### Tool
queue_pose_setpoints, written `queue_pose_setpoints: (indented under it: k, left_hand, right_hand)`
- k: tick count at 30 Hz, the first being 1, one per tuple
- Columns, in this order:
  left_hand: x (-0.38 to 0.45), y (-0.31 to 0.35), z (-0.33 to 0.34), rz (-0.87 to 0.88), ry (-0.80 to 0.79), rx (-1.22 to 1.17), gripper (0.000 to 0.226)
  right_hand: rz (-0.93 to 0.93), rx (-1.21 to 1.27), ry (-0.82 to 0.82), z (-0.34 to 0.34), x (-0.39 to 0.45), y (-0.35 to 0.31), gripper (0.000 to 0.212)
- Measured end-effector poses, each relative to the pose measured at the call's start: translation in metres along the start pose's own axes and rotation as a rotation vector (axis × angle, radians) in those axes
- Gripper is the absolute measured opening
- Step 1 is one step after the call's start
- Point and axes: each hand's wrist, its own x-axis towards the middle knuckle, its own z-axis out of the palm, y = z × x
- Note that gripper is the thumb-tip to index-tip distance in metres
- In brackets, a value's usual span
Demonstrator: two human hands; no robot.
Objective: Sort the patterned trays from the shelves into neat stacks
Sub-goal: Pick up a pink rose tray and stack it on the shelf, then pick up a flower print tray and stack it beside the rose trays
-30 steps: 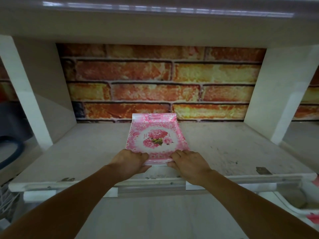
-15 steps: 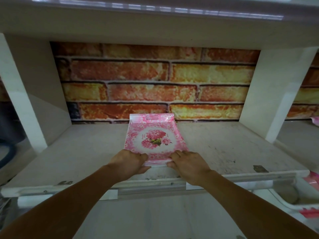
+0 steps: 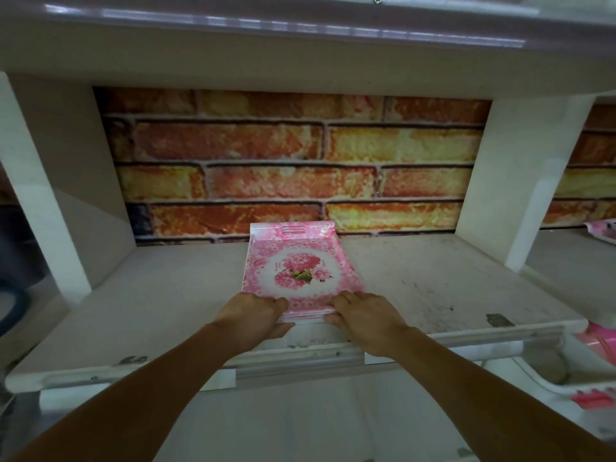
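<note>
Centrally on the white shelf [image 3: 433,288] lies a stack of pink floral trays [image 3: 296,271], long side running front to back. Its far end, with a slotted handle, stands against the brick-patterned back wall [image 3: 300,161]; its near end sits a little back from the shelf's front lip [image 3: 300,356]. Bare shelf stretches wide on both sides of the stack, out to the white upright panels [image 3: 500,181] that close the bay left and right. Overhead, the next shelf [image 3: 300,61] caps the bay, leaving open height above the trays. Layered edges show at the stack's near end, so several trays lie nested there.

Both forearms reach in from below, roughly parallel. The left hand [image 3: 253,315] grips the near left corner of the stack, fingers curled over the rim and thumb along the front edge. The right hand [image 3: 363,316] grips the near right corner likewise, fingers bent over the top and thumb tucked against the layered edge. At the far right, in the neighbouring bay, the corner of another pink tray [image 3: 603,230] shows, and below right sits a pink plastic item [image 3: 596,341], partly cut off.
</note>
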Motion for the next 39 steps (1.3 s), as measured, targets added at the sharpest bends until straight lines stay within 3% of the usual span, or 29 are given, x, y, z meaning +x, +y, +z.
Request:
queue_pose_setpoints:
  k: [2, 4, 7, 11, 14, 19, 24, 27, 31, 35, 39]
  left_hand:
    - [0.001, 0.003, -0.009, -0.024, -0.017, -0.033, 0.044]
    - [0.004, 0.006, -0.016, -0.045, -0.104, -0.084, 0.051]
    - [0.013, 0.013, -0.026, -0.094, -0.163, -0.124, 0.063]
    - [0.032, 0.041, -0.036, -0.093, -0.089, -0.179, 0.066]
    - [0.050, 0.076, -0.047, -0.039, 0.012, -0.182, 0.067]
    - [0.093, 0.146, -0.071, 0.082, 0.056, -0.209, 0.089]
    - [0.141, 0.246, -0.119, 0.206, 0.069, -0.305, 0.076]
    - [0.167, 0.319, -0.144, 0.266, 0.093, -0.346, 0.079]
    - [0.199, 0.419, -0.169, 0.336, 0.097, -0.345, 0.088]
    - [0.224, 0.504, -0.192, 0.379, 0.083, -0.382, 0.087]
    - [0.239, 0.570, -0.213, 0.454, 0.083, -0.393, 0.064]
  right_hand:
    - [0.042, 0.056, -0.050, -0.003, -0.001, 0.001, 0.025]
    - [0.167, 0.151, -0.165, -0.006, -0.002, 0.002, 0.043]
    - [0.272, 0.232, -0.174, -0.016, -0.014, 0.001, 0.066]
    - [0.404, 0.255, -0.230, -0.030, -0.055, 0.014, 0.069]
    - [0.492, 0.245, -0.219, -0.045, -0.096, 0.029, 0.085]
    - [0.637, 0.220, -0.211, -0.073, -0.182, 0.057, 0.097]
    - [0.818, 0.195, -0.249, -0.114, -0.287, 0.091, 0.111]
    - [0.899, 0.153, -0.274, -0.142, -0.360, 0.112, 0.109]
    - [1.003, 0.105, -0.299, -0.179, -0.454, 0.140, 0.074]
    - [1.099, 0.073, -0.320, -0.211, -0.537, 0.158, 0.069]
    - [1.173, 0.071, -0.330, -0.234, -0.601, 0.172, 0.080]
